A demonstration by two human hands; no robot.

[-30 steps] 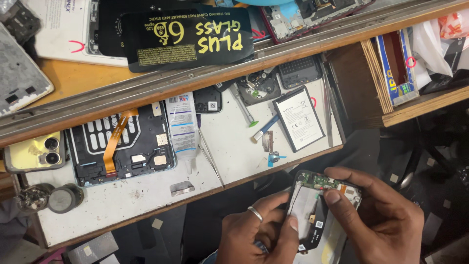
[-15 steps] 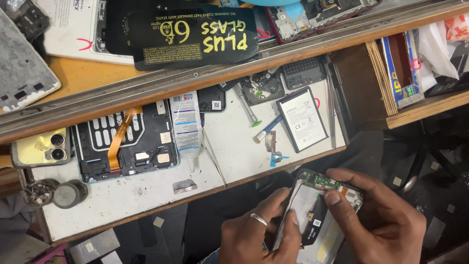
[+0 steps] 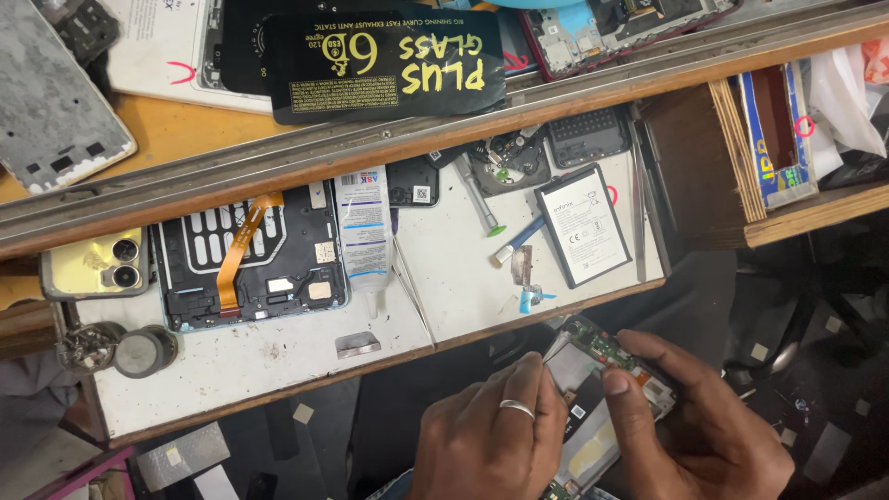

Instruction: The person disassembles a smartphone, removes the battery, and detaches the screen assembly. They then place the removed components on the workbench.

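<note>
Both hands hold an opened phone [image 3: 593,407] with its back off, low in the view below the white shelf. My left hand [image 3: 491,435], a ring on one finger, grips the phone's left side with its fingertips on the inner metal plate. My right hand [image 3: 699,426] cups the right side, and its thumb presses near the green circuit board [image 3: 607,344] at the phone's top end. The lower part of the phone is hidden between the two hands.
The white shelf [image 3: 463,287] carries a phone battery [image 3: 583,224], a dark phone frame with an orange flex cable [image 3: 250,259], a glue tube [image 3: 363,231], tweezers [image 3: 410,287], a screwdriver [image 3: 478,196] and a yellow phone [image 3: 94,264]. Above it a black package [image 3: 389,65] lies on the wooden counter.
The view has shifted slightly. My left fingers have slid further over the phone's inner plate, while my right hand keeps its grip with the thumb near the circuit board.
</note>
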